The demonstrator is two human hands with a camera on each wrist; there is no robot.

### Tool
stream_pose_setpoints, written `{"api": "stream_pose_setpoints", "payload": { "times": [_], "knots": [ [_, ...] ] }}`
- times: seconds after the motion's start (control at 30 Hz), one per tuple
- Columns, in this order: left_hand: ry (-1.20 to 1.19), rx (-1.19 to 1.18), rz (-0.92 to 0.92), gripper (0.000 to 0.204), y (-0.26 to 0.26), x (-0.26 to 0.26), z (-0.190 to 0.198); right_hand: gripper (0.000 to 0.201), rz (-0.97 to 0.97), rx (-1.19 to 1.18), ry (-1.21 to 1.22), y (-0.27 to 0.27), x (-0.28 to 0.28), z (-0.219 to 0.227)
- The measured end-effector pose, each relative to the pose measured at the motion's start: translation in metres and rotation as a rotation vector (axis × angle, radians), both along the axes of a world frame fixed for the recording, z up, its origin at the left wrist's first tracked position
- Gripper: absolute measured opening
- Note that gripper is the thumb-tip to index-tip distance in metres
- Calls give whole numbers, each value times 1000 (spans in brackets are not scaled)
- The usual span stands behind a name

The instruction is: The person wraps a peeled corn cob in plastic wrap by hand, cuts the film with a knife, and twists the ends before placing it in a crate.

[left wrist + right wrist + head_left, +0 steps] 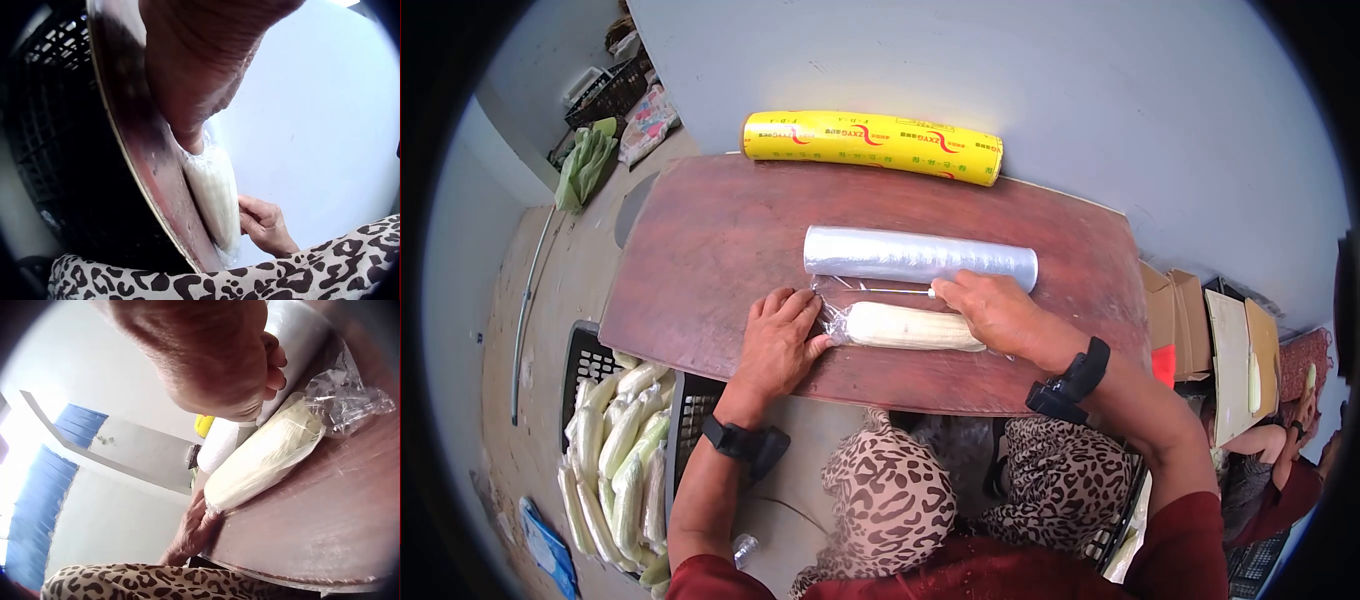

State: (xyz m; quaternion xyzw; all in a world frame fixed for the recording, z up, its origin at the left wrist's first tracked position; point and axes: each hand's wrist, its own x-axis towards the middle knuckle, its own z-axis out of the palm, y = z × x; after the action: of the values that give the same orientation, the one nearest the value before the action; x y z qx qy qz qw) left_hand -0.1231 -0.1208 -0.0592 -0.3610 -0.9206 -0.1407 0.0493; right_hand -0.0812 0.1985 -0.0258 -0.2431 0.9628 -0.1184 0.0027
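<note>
A pale ear of corn [905, 326] in clear film lies across the brown table [700, 230]. My left hand [780, 340] rests flat at its left end, the thumb on the gathered film; the left wrist view shows that thumb against the wrapped corn [215, 194]. In my right hand [1000, 315] is the pale handle of a thin metal tool [890, 291], pointing left between the corn and the film roll [920, 257]. Loose film [350, 406] spreads from the corn's other end [265, 456] in the right wrist view, below my right hand [212, 356].
A yellow printed roll [870, 145] lies along the table's back edge by the wall. Left of my legs, a black crate [581, 350] holds many wrapped ears [625, 460]. Cardboard boxes [1190, 320] and another person [1275, 460] are at the right.
</note>
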Motion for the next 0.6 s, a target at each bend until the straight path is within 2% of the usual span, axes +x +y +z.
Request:
{"api": "stream_pose_setpoints", "payload": {
  "times": [0.37,0.6],
  "knots": [
    [49,5,4,59,1,1,-4,34,-168,29,-103,105,74,15],
    [23,30,-28,60,-5,-1,-4,37,-220,13,-60,199,142,20]
  ]
}}
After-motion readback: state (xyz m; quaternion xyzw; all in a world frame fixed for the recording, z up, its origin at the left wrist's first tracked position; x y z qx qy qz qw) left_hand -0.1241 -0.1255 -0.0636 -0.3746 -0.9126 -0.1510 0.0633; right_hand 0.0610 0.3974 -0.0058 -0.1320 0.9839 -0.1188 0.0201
